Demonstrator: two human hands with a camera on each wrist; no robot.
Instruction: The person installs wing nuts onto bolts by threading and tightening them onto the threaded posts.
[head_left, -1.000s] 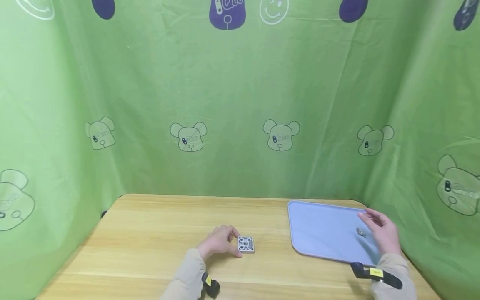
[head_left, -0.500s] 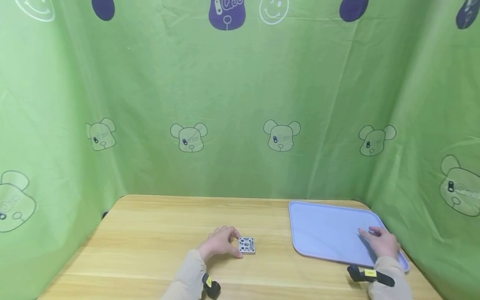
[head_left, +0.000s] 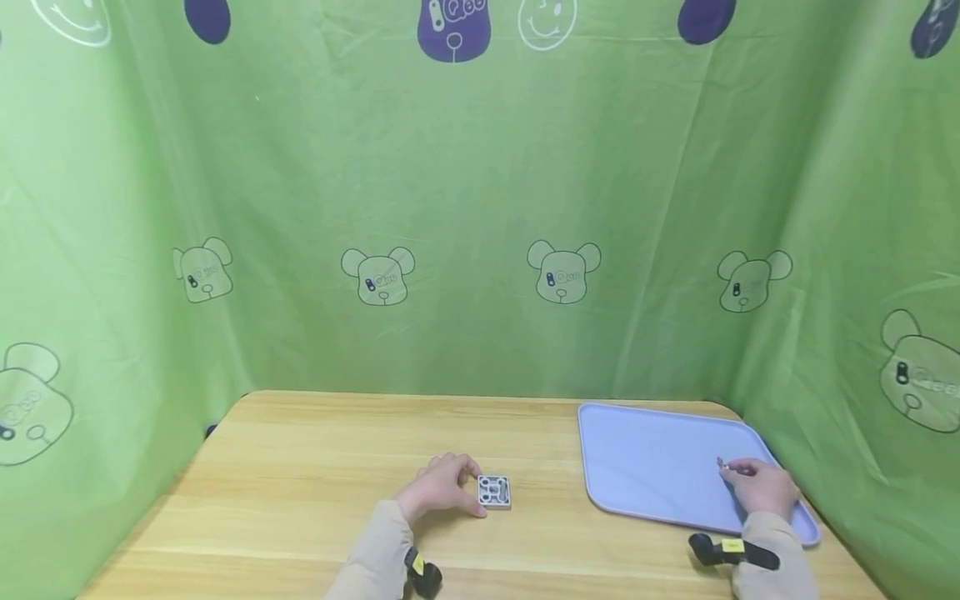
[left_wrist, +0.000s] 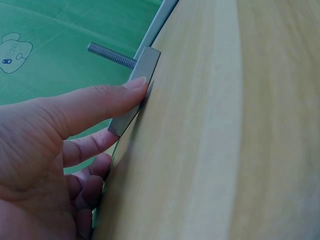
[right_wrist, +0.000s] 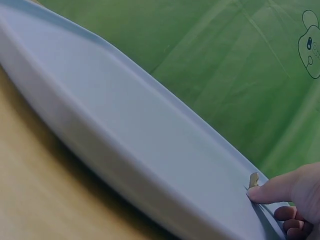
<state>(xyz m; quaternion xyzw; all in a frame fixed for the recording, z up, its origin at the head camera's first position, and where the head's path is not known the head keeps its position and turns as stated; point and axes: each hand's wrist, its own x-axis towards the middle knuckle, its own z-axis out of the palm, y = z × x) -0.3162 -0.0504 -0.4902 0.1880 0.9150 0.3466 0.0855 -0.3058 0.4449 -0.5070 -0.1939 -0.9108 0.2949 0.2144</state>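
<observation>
My left hand (head_left: 442, 485) pinches a square metal block (head_left: 494, 492) by its left side, between thumb and fingers. The block lies on the table, its upper face hollowed and ribbed. In the left wrist view a threaded bolt (left_wrist: 111, 55) sticks out of the block (left_wrist: 148, 62). At the right, my right hand (head_left: 763, 486) is low over the blue tray (head_left: 645, 458). Its thumb and finger pinch a small brass-coloured wing nut (right_wrist: 254, 180); one wing shows past the fingertips, and the rest is hidden.
The wooden table (head_left: 315, 450) carries the tray, whose raised rim (right_wrist: 120, 150) runs all round. Wood surface lies between block and tray. A green curtain (head_left: 472, 333) with printed bears stands behind the table and at both sides.
My right hand has come down onto the tray and taken the wing nut between its fingertips. The left hand and the block have stayed in place.
</observation>
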